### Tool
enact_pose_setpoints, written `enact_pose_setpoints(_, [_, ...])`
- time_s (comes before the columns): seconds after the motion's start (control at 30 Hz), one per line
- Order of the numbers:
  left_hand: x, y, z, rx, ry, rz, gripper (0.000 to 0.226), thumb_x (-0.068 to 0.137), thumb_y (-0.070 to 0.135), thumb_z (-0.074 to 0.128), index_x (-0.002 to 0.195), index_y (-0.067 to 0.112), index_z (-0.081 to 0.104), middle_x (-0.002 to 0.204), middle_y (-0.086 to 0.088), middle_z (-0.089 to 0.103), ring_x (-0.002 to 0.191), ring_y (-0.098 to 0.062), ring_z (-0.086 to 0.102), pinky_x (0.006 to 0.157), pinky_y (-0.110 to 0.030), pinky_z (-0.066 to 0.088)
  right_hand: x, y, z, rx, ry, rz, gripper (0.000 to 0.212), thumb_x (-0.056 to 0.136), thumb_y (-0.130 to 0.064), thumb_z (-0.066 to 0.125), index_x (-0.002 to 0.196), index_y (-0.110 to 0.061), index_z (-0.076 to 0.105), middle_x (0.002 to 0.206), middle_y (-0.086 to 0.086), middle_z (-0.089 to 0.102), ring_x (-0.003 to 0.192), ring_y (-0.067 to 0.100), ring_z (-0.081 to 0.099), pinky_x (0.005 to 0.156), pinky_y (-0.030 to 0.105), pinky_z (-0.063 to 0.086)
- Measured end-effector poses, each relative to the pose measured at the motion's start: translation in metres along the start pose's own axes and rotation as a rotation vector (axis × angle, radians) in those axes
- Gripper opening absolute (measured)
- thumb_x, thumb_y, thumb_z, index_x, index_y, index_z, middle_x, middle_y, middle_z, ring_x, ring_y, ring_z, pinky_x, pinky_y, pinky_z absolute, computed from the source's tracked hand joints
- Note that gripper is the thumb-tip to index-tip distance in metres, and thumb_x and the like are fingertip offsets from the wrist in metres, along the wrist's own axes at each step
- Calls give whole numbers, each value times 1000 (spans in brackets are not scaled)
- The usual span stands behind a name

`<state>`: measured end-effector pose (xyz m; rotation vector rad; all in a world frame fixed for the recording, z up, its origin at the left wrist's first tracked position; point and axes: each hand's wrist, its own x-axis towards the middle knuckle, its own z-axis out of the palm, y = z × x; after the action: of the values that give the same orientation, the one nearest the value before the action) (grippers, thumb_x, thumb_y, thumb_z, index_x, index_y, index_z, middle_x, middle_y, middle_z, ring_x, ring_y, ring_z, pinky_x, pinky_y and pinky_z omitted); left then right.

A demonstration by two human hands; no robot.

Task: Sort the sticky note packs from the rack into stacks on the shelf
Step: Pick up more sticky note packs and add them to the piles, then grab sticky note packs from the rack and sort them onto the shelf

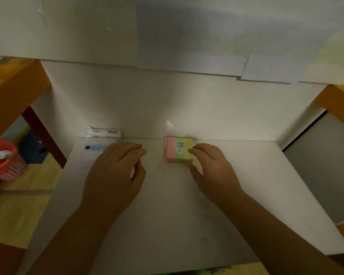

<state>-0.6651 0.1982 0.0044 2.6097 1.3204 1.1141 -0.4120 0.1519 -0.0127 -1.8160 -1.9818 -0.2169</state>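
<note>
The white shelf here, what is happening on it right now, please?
A person works at the white shelf with both bare hands. The right hand touches the multicolour sticky note pack at its right edge. The left hand rests by a pale pack near the back wall. Neither pack is lifted.

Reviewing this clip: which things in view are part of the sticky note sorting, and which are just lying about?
Part of the job:
- multicoloured pack, touched by the right hand
- white pack, partly under the left hand
- white shelf they lie on

Just lying about:
- red basket on the floor to the left
- orange frame
- paper sheets on the surface above
</note>
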Motion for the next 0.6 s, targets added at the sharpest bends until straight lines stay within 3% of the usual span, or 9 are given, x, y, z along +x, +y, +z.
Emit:
enact_pose_setpoints(0.2, [28, 58, 4, -52, 33, 86, 34, 86, 24, 63, 117, 13, 68, 121, -4, 64, 110, -22, 59, 97, -32, 46, -35, 7, -83, -67, 96, 37, 45, 89, -14, 67, 133, -13, 57, 131, 6, 57, 119, 23, 51, 99, 32, 44])
enact_pose_setpoints(0.3, [40, 101, 12, -47, 4, 109, 47, 81, 27, 71, 125, 13, 64, 127, -5, 61, 115, -23, 56, 99, -31, 43, -68, 21, -133, -125, 170, 80, 47, 89, -15, 68, 134, -11, 56, 130, 6, 55, 118, 23, 51, 97, 32, 45])
enact_pose_setpoints(0.47, [47, 196, 25, -57, -58, 149, 59, 79, 32, 74, 132, 10, 58, 128, -7, 60, 117, -24, 55, 96, -36, 47, -146, 65, -219, -230, 321, 185, 47, 87, -19, 70, 131, -7, 58, 126, 9, 57, 115, 27, 54, 99, 33, 44])
enact_pose_setpoints(0.6, [37, 293, 31, -119, -21, 261, 56, 81, 29, 74, 130, 7, 59, 125, -9, 62, 113, -23, 55, 95, -29, 40, -224, 110, -278, -300, 401, 304, 47, 85, -17, 71, 129, -5, 60, 126, 13, 59, 117, 30, 53, 101, 32, 40])
